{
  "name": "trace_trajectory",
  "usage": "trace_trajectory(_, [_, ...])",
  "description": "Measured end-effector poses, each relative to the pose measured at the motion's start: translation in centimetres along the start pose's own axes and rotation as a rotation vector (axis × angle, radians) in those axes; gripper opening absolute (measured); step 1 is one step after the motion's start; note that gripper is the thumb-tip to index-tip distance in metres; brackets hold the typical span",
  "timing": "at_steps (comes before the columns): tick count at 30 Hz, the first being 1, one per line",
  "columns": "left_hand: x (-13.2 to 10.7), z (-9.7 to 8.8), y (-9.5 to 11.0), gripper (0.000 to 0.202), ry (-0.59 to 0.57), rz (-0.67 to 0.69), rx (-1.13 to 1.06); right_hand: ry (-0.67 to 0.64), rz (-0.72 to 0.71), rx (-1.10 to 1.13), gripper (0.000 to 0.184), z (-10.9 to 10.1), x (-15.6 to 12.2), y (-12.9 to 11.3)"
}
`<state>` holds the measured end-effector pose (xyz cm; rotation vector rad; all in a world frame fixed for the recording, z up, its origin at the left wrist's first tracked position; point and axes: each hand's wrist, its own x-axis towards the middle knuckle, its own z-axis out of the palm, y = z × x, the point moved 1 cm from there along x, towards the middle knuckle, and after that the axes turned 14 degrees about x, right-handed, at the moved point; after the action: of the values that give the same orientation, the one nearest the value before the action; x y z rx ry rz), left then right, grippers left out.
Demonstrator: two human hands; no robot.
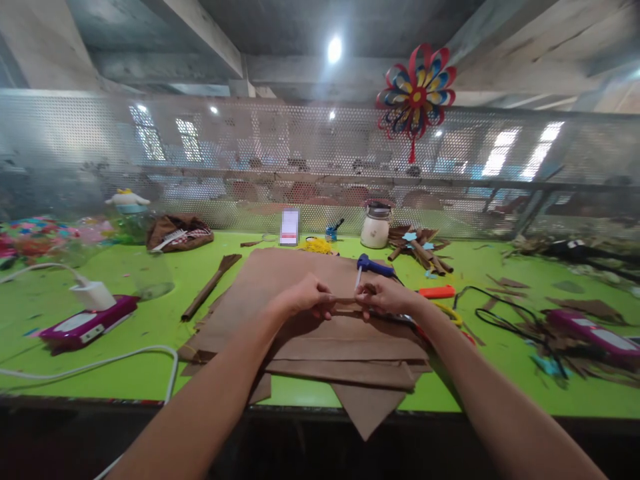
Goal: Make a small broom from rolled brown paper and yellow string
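Observation:
Over a stack of brown kraft paper sheets (300, 270), both of my hands pinch a narrow folded piece of brown paper (345, 302). My left hand (311, 298) grips its left end with closed fingers. The other end sits between the thumb and fingers of my right hand (383, 295). Just behind the right hand lies a blue glue gun (376, 267); a thin white stick shows beside it. Several sheets overlap under my forearms, and one corner hangs over the table's front edge. Part of the stack is hidden by my arms.
A rolled paper stem (211, 288) lies to the left. Farther left is a purple power strip (90, 325) with a white charger. An orange-handled tool (437, 292) and black cable (485, 313) are right. Behind stand a phone (290, 227), a jar (375, 227) and paper rolls (425, 252).

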<state>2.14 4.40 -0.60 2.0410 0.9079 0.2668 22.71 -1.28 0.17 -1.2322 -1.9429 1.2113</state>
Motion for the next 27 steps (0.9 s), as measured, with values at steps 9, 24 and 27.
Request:
trace_trajectory(9, [-0.3, -0.2, 0.4, 0.034, -0.068, 0.107, 0.132, -0.012, -0.122, -0.042, 0.03, -0.5, -0.1, -0.1])
trace_trajectory(24, [-0.6, -0.4, 0.6, 0.034, 0.014, 0.149, 0.173, 0.12, -0.125, 0.11, 0.03, 0.1, 0.1, 0.2])
trace_trajectory(27, [-0.5, -0.2, 0.6, 0.034, -0.001, 0.143, 0.112, 0.084, -0.087, 0.188, 0.032, 0.3, -0.1, -0.2])
